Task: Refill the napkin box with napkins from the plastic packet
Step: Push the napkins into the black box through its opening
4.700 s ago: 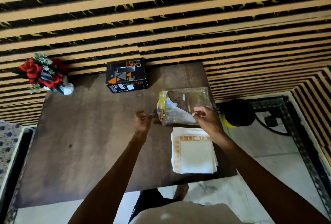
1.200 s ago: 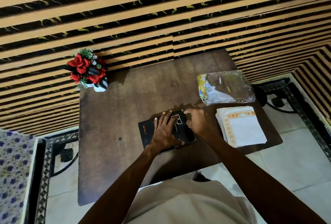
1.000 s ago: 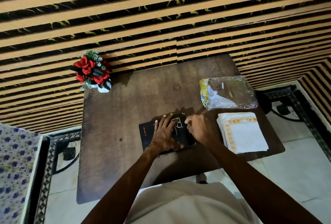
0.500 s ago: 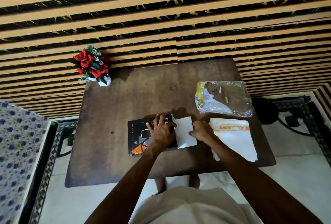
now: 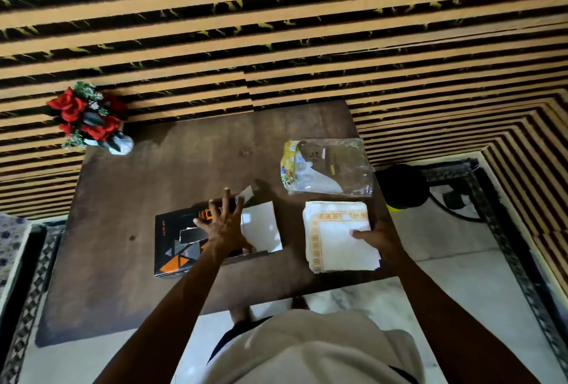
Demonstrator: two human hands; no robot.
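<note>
The black napkin box [image 5: 175, 242] with orange triangles lies flat on the brown table [image 5: 153, 174], its white end flap [image 5: 261, 227] swung open to the right. My left hand [image 5: 222, 224] rests spread on top of the box, fingers apart. To the right lies a stack of white napkins [image 5: 335, 245] with an orange border. My right hand [image 5: 375, 237] grips the stack's right edge, thumb on top. Behind the stack sits the clear plastic packet [image 5: 325, 168], looking nearly flat.
A small vase of red flowers [image 5: 89, 119] stands at the table's back left corner. A striped wall runs behind the table. A black and yellow object [image 5: 399, 187] sits on the floor right of the table. Tiled floor lies at the near edge.
The box has been laid near me and its end flap opened. My right hand left the flap and moved right onto the napkin stack. My left hand stays on the box.
</note>
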